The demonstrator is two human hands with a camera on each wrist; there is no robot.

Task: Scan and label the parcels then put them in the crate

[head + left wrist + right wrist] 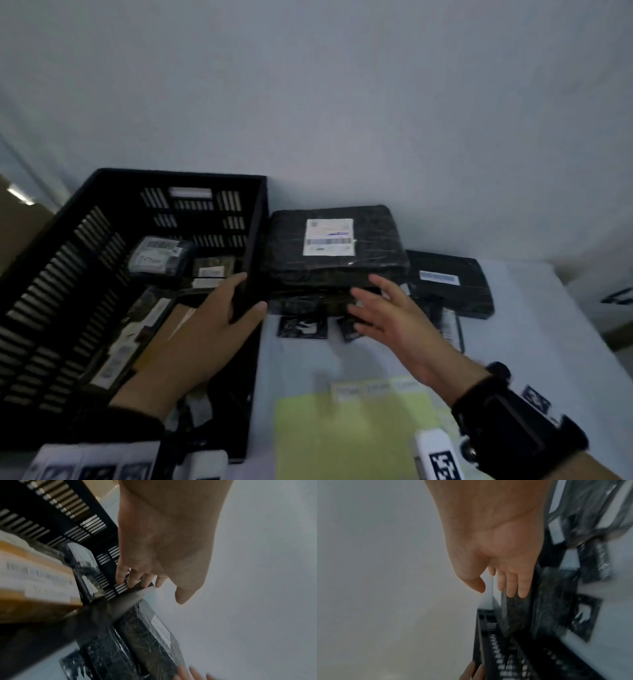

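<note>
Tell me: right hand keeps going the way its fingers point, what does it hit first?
Most likely the stack of black wrapped parcels. The right hand, open, points at the stack's near edge, fingers apparently just short of it; depth is unclear. The crate lies further left.

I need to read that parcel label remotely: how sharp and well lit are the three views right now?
Head view: dim, motion-smeared, so the top parcel's label is unreadable. Left wrist view: boxes in the crate streaked by blur. Right wrist view: right hand fairly crisp, parcels behind smeared.
</note>
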